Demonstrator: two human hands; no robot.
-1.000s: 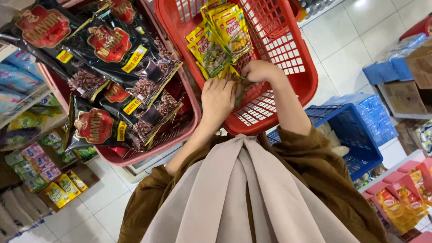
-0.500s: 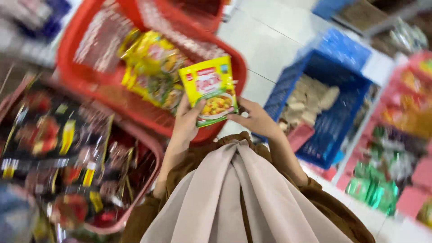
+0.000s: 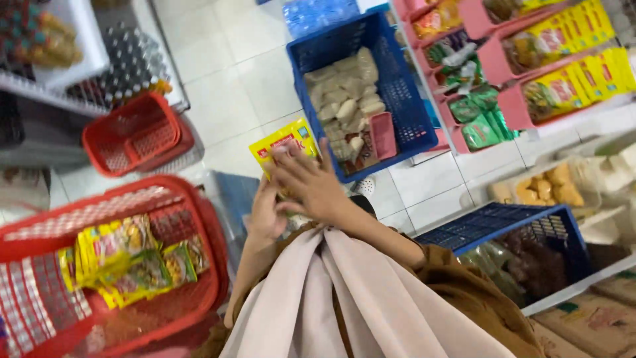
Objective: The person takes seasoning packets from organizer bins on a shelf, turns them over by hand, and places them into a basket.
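Head view: both hands hold a yellow packet (image 3: 283, 147) above the tiled floor (image 3: 225, 86). The right hand (image 3: 311, 185) lies fingers spread across its front; the left hand (image 3: 266, 213) grips from below. A red basket (image 3: 199, 219) with more packets sits left, a blue crate (image 3: 397, 86) ahead.

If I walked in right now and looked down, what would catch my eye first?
Probably the yellow packet in the middle, held up by both the left hand and the right hand. At lower left, a red basket holds more yellow packets. Just above the hands, a blue crate of pale wrapped pieces sits on the white tiled floor.
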